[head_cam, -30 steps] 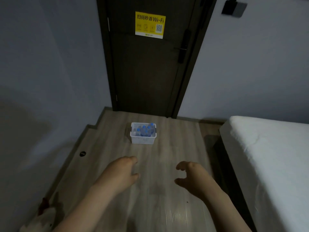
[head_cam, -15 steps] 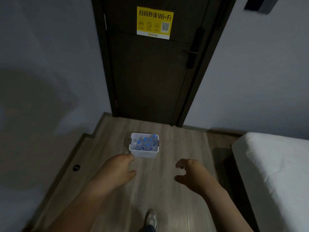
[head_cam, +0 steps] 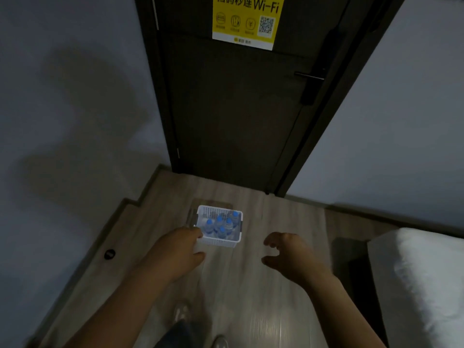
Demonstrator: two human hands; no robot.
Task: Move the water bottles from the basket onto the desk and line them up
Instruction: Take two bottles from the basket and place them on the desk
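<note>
hands: our left hand [head_cam: 175, 254], right hand [head_cam: 288, 254], fingers [head_cam: 270, 241] were loosely curled, held nothing | water bottles [head_cam: 221, 226] stood packed in basket [head_cam: 218, 242] just beyond our left fingers [head_cam: 197, 232] | risk: pulling one could topple neighbours

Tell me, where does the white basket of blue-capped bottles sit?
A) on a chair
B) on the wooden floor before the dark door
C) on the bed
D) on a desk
B: the white basket stands on the wooden floor in front of the dark door, with the bottles inside it.
</note>
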